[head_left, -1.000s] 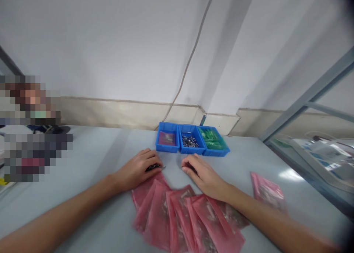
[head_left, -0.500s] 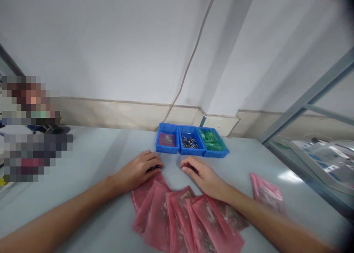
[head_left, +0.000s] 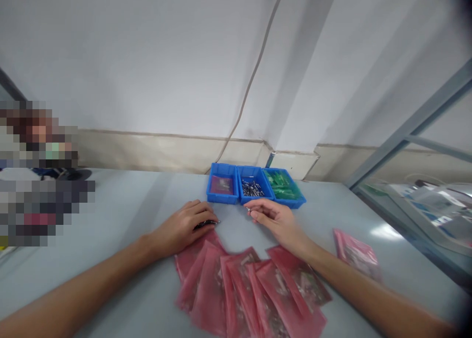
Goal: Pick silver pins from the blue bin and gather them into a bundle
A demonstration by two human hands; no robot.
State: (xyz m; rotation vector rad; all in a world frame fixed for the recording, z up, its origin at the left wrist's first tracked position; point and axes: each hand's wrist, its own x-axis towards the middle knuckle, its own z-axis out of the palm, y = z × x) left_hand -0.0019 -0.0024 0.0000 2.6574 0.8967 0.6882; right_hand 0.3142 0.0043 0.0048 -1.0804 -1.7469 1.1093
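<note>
My left hand (head_left: 195, 222) rests on the table, its fingers curled over small dark and shiny metal pieces (head_left: 207, 224) that poke out below them. It lies at the upper end of a fan of pink plastic bags (head_left: 210, 289) with small parts inside. My right hand (head_left: 275, 220) is in front of the middle blue bin (head_left: 256, 200), with a small shiny metal piece (head_left: 249, 210) pinched between thumb and fingertips. That bin holds many loose metal pieces (head_left: 251, 188); their exact kind is too small to tell.
A left blue bin (head_left: 222, 198) holds a pink bag. Green packets (head_left: 282, 184) fill the right bin (head_left: 295, 203). Another pink bag (head_left: 356, 254) lies to the right, near a grey metal frame (head_left: 398, 138). A blurred-out person is at far left. A wall stands behind the table.
My right hand has moved up and away from the bags, towards the middle bin, and a small metal piece now shows at its fingertips. My left hand stays in place.
</note>
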